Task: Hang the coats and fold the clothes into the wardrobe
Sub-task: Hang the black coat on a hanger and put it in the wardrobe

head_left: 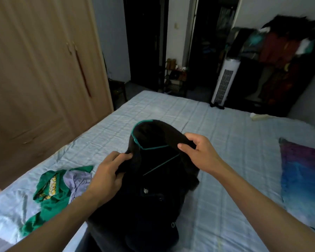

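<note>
A black coat (pixel 153 188) with thin teal piping hangs in front of me over the near edge of the bed (pixel 216 128). My left hand (pixel 107 171) grips its left shoulder and my right hand (pixel 198 151) pinches its right shoulder by the collar, holding it up. A crumpled green garment (pixel 49 195) with a yellow pattern lies on the bed at my left, with a lilac garment (pixel 78 180) bunched against it. The wooden wardrobe (pixel 44 70) stands to the left with its doors closed.
A blue and purple cloth (pixel 304 179) lies on the bed at the right. A white tower fan (pixel 224 82) stands past the bed's far edge, beside a dark rack piled with clothes (pixel 284 57). Dark doorways open at the back.
</note>
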`<action>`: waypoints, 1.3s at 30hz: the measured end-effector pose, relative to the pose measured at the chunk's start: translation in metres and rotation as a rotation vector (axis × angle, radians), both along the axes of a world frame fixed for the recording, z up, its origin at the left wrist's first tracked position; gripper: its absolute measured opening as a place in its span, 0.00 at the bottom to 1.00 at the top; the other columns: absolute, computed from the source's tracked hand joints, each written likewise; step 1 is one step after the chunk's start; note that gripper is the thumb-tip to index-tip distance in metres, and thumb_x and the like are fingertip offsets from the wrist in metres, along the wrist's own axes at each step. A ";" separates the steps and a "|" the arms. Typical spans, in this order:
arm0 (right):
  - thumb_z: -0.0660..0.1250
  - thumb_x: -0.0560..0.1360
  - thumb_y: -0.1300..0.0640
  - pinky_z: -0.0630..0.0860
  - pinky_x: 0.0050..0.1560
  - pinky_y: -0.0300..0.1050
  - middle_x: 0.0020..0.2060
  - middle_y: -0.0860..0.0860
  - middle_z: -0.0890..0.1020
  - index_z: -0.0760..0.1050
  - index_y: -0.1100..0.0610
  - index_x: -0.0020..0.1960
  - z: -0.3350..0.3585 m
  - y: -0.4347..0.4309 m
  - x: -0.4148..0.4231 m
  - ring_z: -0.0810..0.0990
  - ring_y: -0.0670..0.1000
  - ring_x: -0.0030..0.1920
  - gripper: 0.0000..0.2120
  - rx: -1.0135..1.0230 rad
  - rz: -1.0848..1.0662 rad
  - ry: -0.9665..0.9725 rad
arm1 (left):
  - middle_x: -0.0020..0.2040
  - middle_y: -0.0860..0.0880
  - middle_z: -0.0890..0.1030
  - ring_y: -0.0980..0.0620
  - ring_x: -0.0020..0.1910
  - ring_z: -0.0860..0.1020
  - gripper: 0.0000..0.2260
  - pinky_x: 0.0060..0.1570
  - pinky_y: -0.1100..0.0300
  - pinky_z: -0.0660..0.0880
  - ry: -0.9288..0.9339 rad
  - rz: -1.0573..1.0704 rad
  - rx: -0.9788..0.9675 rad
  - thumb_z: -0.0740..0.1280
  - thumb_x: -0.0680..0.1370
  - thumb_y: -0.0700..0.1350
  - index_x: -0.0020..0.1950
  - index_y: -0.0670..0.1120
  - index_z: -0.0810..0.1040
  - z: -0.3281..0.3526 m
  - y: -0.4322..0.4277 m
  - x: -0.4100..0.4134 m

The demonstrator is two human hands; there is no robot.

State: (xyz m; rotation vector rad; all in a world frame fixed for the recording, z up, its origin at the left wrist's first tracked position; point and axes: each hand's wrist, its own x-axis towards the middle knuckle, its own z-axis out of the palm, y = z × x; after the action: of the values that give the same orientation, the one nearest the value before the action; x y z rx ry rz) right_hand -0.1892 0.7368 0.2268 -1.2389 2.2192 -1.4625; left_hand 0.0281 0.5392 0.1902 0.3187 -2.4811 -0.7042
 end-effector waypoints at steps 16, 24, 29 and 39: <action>0.67 0.76 0.56 0.83 0.46 0.50 0.41 0.52 0.84 0.81 0.53 0.46 0.246 -0.012 0.046 0.84 0.52 0.44 0.04 -0.520 -0.048 0.249 | 0.53 0.48 0.74 0.46 0.49 0.75 0.30 0.46 0.48 0.76 0.309 -0.058 -0.516 0.73 0.70 0.32 0.70 0.49 0.71 0.234 -0.069 0.011; 0.67 0.77 0.61 0.77 0.40 0.44 0.36 0.51 0.82 0.80 0.53 0.43 0.234 -0.027 0.048 0.80 0.47 0.38 0.06 -0.433 0.038 0.164 | 0.57 0.46 0.75 0.44 0.54 0.77 0.30 0.48 0.46 0.77 0.332 -0.057 -0.563 0.72 0.75 0.41 0.74 0.46 0.63 0.229 -0.056 0.005; 0.66 0.77 0.60 0.76 0.40 0.41 0.37 0.47 0.82 0.80 0.49 0.43 0.183 -0.024 0.051 0.81 0.46 0.40 0.08 -0.422 0.014 0.058 | 0.57 0.45 0.75 0.42 0.54 0.77 0.30 0.55 0.52 0.72 0.251 -0.101 -0.436 0.72 0.73 0.36 0.72 0.43 0.65 0.173 -0.056 -0.013; 0.65 0.78 0.62 0.76 0.41 0.36 0.39 0.44 0.84 0.81 0.46 0.45 0.124 -0.007 0.046 0.83 0.44 0.42 0.13 -0.321 -0.040 0.004 | 0.62 0.50 0.71 0.48 0.56 0.76 0.33 0.57 0.51 0.75 0.108 -0.098 -0.220 0.71 0.75 0.42 0.75 0.54 0.58 0.111 -0.041 -0.024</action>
State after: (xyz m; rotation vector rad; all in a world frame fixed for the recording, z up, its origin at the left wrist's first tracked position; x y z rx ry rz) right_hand -0.1427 0.7294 0.3509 -1.2906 2.0799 -1.8899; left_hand 0.0043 0.4983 0.3012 0.0756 -2.4542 -0.4676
